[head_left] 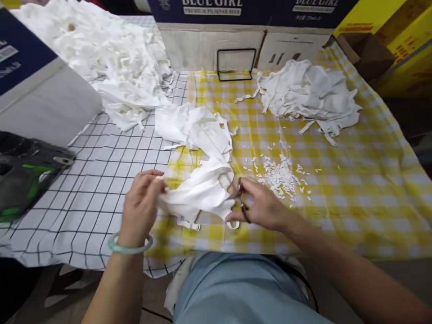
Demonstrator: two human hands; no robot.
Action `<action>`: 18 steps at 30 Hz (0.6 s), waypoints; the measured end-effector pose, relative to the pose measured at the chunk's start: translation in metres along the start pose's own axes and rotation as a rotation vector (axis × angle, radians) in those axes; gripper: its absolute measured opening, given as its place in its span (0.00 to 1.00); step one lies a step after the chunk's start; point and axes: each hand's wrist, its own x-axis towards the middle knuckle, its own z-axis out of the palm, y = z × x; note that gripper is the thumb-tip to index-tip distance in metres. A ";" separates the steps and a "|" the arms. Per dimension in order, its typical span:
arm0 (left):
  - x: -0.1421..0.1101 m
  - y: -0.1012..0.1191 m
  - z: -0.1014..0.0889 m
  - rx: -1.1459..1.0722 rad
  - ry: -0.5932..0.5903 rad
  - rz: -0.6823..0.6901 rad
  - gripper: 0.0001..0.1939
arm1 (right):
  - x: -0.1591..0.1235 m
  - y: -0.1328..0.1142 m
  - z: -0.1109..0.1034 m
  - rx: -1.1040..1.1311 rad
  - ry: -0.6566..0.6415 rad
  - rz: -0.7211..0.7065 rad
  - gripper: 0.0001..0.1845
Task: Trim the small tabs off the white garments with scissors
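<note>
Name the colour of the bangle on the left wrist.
Pale green bangle, seen best in the head view.

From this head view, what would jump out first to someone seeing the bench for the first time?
Probably the heaped white fabric pieces at the far left, beside a beer carton. Next, the scatter of small white scraps on the yellow checked cloth, just beyond the right hand, which holds scissors at another white piece.
</note>
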 end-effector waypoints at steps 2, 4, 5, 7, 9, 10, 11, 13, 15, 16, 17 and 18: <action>-0.008 -0.005 0.001 0.277 0.105 0.126 0.10 | -0.005 -0.005 0.019 -0.083 -0.018 -0.015 0.16; -0.028 -0.003 0.006 0.334 0.030 0.188 0.09 | -0.010 -0.007 0.031 -0.045 0.028 0.052 0.12; -0.039 0.000 0.010 0.315 -0.118 0.168 0.10 | -0.010 -0.007 0.033 0.024 0.050 0.103 0.10; -0.059 0.007 0.020 0.270 -0.456 0.071 0.16 | -0.007 -0.009 0.033 0.211 0.067 0.191 0.09; -0.071 0.012 0.031 0.239 -0.601 -0.023 0.17 | -0.001 -0.014 0.029 0.397 0.050 0.228 0.11; -0.074 0.013 0.037 0.187 -0.598 -0.057 0.15 | 0.001 -0.018 0.027 0.479 0.034 0.231 0.12; -0.075 0.015 0.042 0.094 -0.590 -0.090 0.13 | 0.003 -0.022 0.027 0.550 0.025 0.232 0.13; -0.075 0.017 0.049 -0.145 -0.594 -0.173 0.11 | 0.004 -0.031 0.028 0.647 0.048 0.239 0.14; -0.076 0.019 0.054 -0.348 -0.574 -0.268 0.10 | 0.002 -0.038 0.030 0.658 0.099 0.244 0.15; -0.077 0.019 0.055 -0.434 -0.541 -0.315 0.10 | 0.002 -0.040 0.031 0.632 0.120 0.239 0.14; -0.078 0.020 0.057 -0.522 -0.495 -0.361 0.10 | 0.001 -0.042 0.031 0.591 0.139 0.225 0.14; -0.079 0.020 0.058 -0.621 -0.440 -0.408 0.10 | 0.001 -0.043 0.031 0.547 0.160 0.201 0.13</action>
